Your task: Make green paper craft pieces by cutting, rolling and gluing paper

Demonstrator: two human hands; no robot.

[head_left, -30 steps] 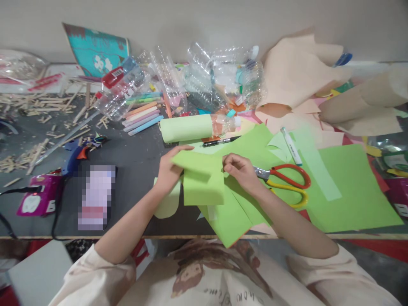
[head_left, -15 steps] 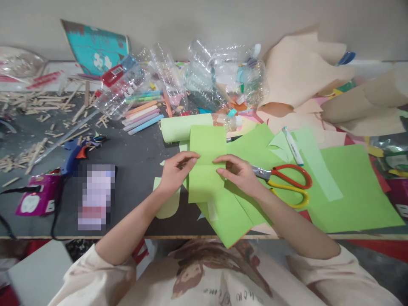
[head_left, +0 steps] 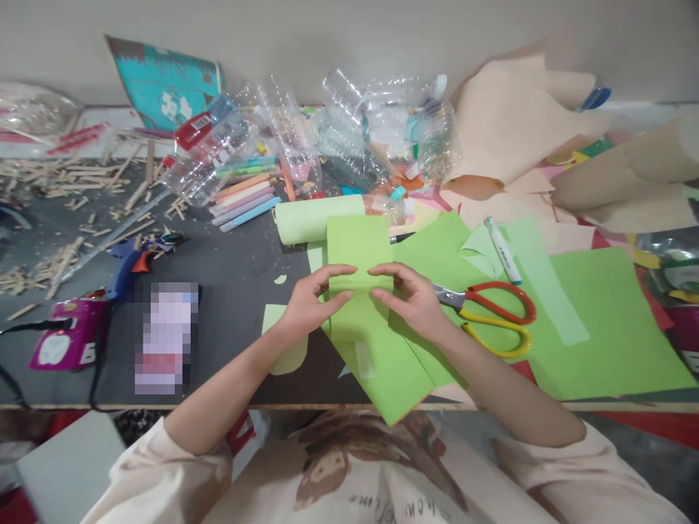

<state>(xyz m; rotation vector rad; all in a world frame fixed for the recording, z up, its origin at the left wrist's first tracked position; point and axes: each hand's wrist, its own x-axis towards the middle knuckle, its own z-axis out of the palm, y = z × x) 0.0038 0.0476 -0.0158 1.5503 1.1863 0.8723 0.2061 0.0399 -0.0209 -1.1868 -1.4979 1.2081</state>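
Currently both hands work on one small green paper piece [head_left: 357, 244], located at centre, in front of the person and above larger green sheets [head_left: 617, 313]. Left hand [head_left: 314, 298]: narrow grip, thumb on the near side and fingers on the far side of a crosswise crease, holding the paper at its left part. Right hand [head_left: 412, 295]: mirror posture, narrow grip, holding the same crease at the right part; fingertips of the two hands are near each other but apart. Upper end of the piece overlaps, in view, a bottle wrapped in pale green paper [head_left: 306, 220], lying on its side; whether they touch cannot be told. A black pen [head_left: 403, 237] shows partly from behind the piece. Scissors [head_left: 452, 295] with one red and one yellow handle lie just right of the right hand, blades partly hidden by it. Further right, a white marker [head_left: 502, 251] lies on the paper. Left of the hands, on the dark table [head_left: 229, 313]: a phone with blurred screen [head_left: 167, 335] and a blue glue gun [head_left: 124, 269].
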